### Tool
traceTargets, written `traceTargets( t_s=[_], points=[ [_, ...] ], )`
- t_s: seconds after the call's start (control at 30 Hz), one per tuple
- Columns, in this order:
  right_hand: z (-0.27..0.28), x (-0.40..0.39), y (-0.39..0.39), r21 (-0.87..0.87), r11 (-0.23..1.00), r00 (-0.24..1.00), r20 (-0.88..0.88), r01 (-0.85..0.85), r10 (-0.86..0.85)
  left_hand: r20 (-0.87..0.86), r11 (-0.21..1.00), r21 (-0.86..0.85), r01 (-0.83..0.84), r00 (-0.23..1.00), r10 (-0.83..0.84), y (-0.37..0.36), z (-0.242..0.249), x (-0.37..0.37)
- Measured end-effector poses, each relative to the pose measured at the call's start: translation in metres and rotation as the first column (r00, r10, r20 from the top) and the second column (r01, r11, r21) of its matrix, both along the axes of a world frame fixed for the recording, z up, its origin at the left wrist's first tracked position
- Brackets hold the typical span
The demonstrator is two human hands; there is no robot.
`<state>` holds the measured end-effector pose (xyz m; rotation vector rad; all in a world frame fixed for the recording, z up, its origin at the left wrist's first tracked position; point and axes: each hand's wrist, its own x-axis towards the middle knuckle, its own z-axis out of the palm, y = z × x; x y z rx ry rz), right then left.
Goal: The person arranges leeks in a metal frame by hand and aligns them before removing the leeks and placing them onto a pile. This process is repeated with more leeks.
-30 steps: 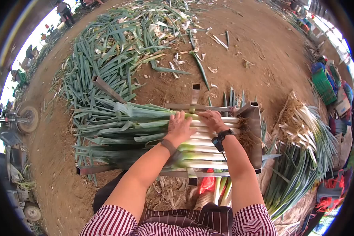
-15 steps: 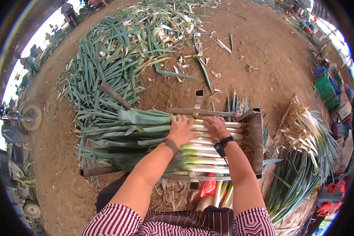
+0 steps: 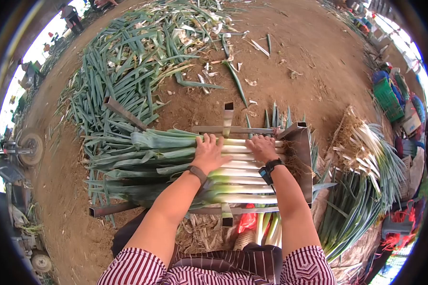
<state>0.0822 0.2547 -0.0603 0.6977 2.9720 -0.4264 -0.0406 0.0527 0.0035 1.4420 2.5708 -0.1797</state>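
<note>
1. Although the dark round rim of the view cuts it off, brown ground (image 3: 314,71) spreads under everything, with a broad heap of cut leaves (image 3: 123,71) lying beyond the hands.
2. Between the person's arms and that heap, a row of leeks (image 3: 247,172) lies crosswise in a metal frame (image 3: 305,183), white stalks and roots toward the right, green leaves toward the left. The roots sit against the frame's end plate. Leaves and forearms hide much of the frame, and the leaves overlap too thickly to count the plants.
3. At the right, another pile of leeks (image 3: 366,190) rests on the ground, roots pointing away from the person.
4. Near the left edge, a wheel (image 3: 32,148) belongs to something too cut off to make out.
5. The left hand (image 3: 208,154) lies palm down across the upper stalks, fingers spread, unclenched.
6. The right hand (image 3: 262,148) presses nearer the roots, fingers slightly bent over the same stalks, unclenched. Whether either hand's fingertips hook around a stalk cannot be told.
7. Below the frame, a red plastic bag (image 3: 247,219) shows in part beside some pale stalks (image 3: 268,227).
</note>
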Motion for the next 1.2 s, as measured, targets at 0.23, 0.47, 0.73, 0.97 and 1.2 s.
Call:
traceTargets(
  t_s=[0.23,0.47,0.73,0.97,1.2],
  points=[
    [-0.009,0.002,0.006,0.015,0.999,0.999,0.008,-0.046,0.046,0.027,1.000,-0.018,-0.001,1.000,0.002,0.001,0.003,0.000],
    [-0.019,0.001,0.009,0.046,0.994,0.995,-0.021,-0.099,0.100,0.055,0.999,-0.044,0.004,0.998,-0.002,0.003,0.009,-0.001],
    [-0.021,0.004,0.002,0.098,0.995,0.997,-0.081,0.014,-0.006,-0.060,0.999,-0.024,0.034,0.998,-0.035,0.003,-0.002,-0.001],
    [0.012,0.007,0.004,0.093,0.993,0.995,0.065,-0.076,0.071,-0.019,0.999,-0.039,0.015,1.000,-0.016,0.003,-0.001,0.000],
    [-0.027,0.009,0.011,0.219,0.975,0.984,-0.157,-0.045,0.081,0.038,0.998,-0.048,-0.039,0.998,0.040,0.005,0.004,0.004]
  ],
)
